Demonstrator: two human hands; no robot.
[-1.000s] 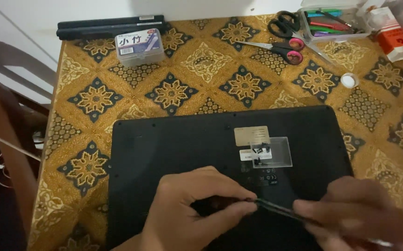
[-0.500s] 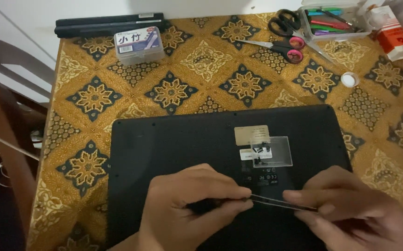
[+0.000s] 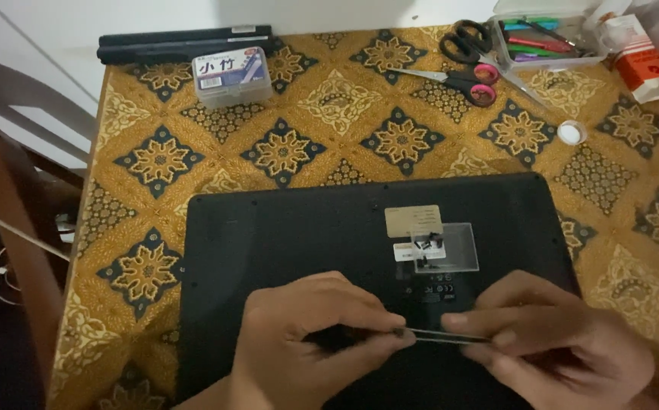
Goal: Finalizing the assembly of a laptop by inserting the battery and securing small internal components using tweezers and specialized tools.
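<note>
A black laptop (image 3: 306, 228) lies upside down on the patterned tablecloth, its bottom cover facing up with pale stickers (image 3: 413, 222) and several small screws (image 3: 425, 244) resting on a clear patch. My right hand (image 3: 565, 349) grips a thin metal tool, tweezers or a fine driver (image 3: 439, 335), held level over the laptop's near edge. My left hand (image 3: 306, 342) pinches the tool's tip between thumb and fingers. Whatever sits at the tip is too small to tell.
At the table's far side lie a long black battery bar (image 3: 185, 42), a small clear plastic box (image 3: 232, 74), pink-handled scissors (image 3: 458, 76), black scissors (image 3: 466, 39), a clear tray of markers (image 3: 542, 38), a red-and-white carton (image 3: 644, 67) and a small white cap (image 3: 571, 132). A wooden chair (image 3: 10, 205) stands at the left.
The right hand has drawn back towards the centre and the tool now lies more level. The left fingers have closed tighter on its tip. The laptop has not moved.
</note>
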